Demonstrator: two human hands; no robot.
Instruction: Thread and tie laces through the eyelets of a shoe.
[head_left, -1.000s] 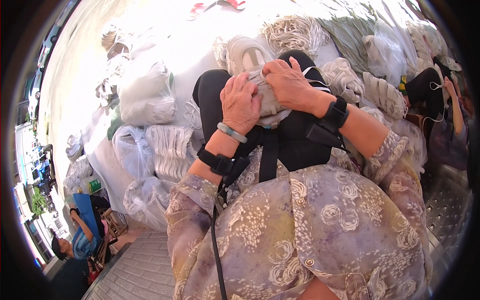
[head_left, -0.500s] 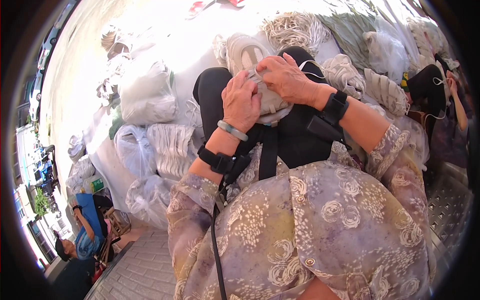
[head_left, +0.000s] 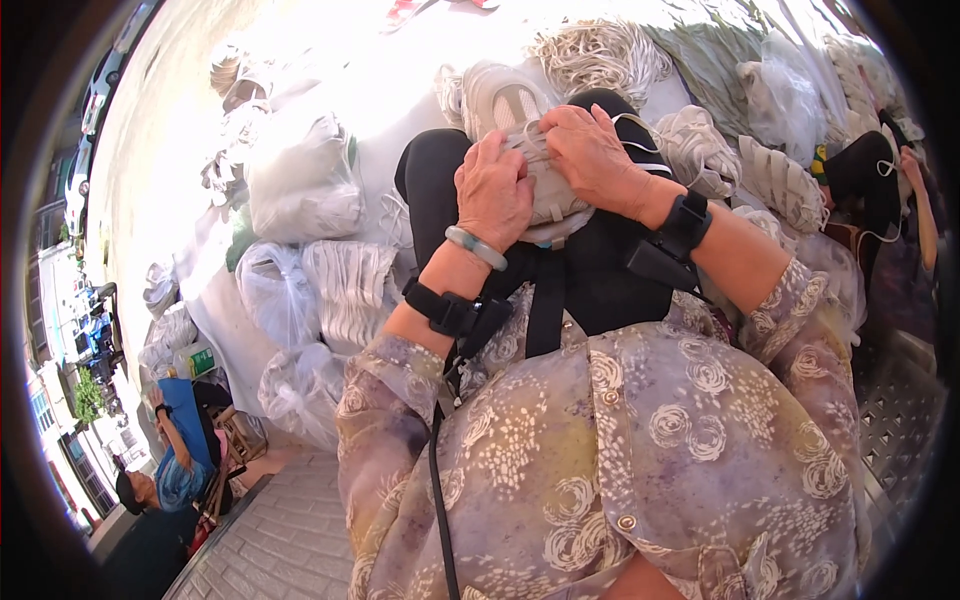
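Observation:
A beige shoe [head_left: 555, 205] with a mesh toe lies across my lap, its toe pointing away from me. My left hand [head_left: 497, 187] grips its left side with curled fingers. My right hand [head_left: 592, 152] pinches at the shoe's lacing area from the right, close to the left fingertips. A white shoelace [head_left: 640, 146] loops out beside the right hand over my right knee. The fingertips hide whether any lace is pinched between them.
A heap of white laces [head_left: 600, 55] lies beyond my knees. Beige shoe uppers [head_left: 695, 150] are piled to the right, near another person's hand [head_left: 912, 165]. Bagged bundles [head_left: 305, 190] lie left. A seated person [head_left: 175, 470] is at lower left.
The whole view has shifted slightly. Both hands stay on the shoe, and their fingertips have moved a little farther apart over the lacing area.

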